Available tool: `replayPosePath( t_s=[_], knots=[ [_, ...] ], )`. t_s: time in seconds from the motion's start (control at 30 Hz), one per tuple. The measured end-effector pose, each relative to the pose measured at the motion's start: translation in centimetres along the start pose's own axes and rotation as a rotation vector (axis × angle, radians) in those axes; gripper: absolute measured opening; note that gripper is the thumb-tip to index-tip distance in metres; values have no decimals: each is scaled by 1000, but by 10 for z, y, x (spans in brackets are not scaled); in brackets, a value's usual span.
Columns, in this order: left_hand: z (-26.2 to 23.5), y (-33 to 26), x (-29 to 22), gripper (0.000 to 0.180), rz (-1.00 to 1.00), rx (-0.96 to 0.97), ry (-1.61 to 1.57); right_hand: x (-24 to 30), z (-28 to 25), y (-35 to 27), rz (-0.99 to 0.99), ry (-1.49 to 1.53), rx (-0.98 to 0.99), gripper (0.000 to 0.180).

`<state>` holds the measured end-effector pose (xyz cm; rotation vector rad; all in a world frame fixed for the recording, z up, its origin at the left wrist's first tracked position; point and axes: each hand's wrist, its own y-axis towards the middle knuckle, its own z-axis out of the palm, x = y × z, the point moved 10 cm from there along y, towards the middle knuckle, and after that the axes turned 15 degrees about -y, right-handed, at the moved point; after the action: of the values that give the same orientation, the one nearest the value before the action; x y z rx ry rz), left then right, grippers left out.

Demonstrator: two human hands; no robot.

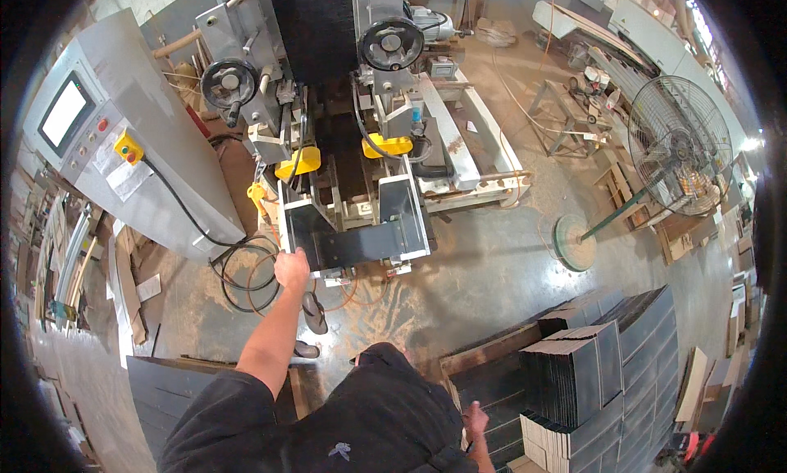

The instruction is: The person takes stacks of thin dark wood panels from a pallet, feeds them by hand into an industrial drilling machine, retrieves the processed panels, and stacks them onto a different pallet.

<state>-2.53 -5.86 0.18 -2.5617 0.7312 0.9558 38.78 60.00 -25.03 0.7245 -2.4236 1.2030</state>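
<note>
My left hand (293,268) is closed at the near left corner of a metal hopper (283,235) on the front of a machine. Its fingertips are partly hidden, and it seems to grip the edge of the side plate. Across the hopper lies a dark board (365,242). My right hand (474,422) hangs low at my side, loosely open with a finger or thumb stretched out. No object shows in it. Nearest to it are stacks of thin black boards (574,370) with pale brown edges.
A grey control cabinet (156,120) with a lit screen stands left, its black cable (246,288) coiled on the floor. Handwheels (392,43) and yellow guards (385,145) sit above the hopper. A pedestal fan (680,145) stands right. More dark boards (176,395) lie lower left.
</note>
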Motion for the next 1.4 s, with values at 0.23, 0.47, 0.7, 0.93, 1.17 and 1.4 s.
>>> replayPosePath(
  t_s=[0.23, 0.47, 0.7, 0.93, 1.17, 1.4],
  knots=[
    [5, 2, 1, 46, 32, -12, -35, -25, -43, -14, 409, 545, -173, 57],
    [-1, -3, -4, 44, 12, -20, -28, 4, 27, 10, 133, 238, -47, 44],
    [-3, 0, 0, 45, 17, -16, 11, -13, -35, 0, 382, 369, -22, 37],
    [10, -8, -16, 46, 46, 16, -37, 17, 29, 34, -255, -849, -9, 36],
    [-9, -2, -2, 46, 15, -22, -27, 12, -8, 17, 214, 274, 111, 21],
    [-7, -8, -9, 45, 16, -5, -56, 21, 19, 20, -97, -323, 124, 19]
  ],
)
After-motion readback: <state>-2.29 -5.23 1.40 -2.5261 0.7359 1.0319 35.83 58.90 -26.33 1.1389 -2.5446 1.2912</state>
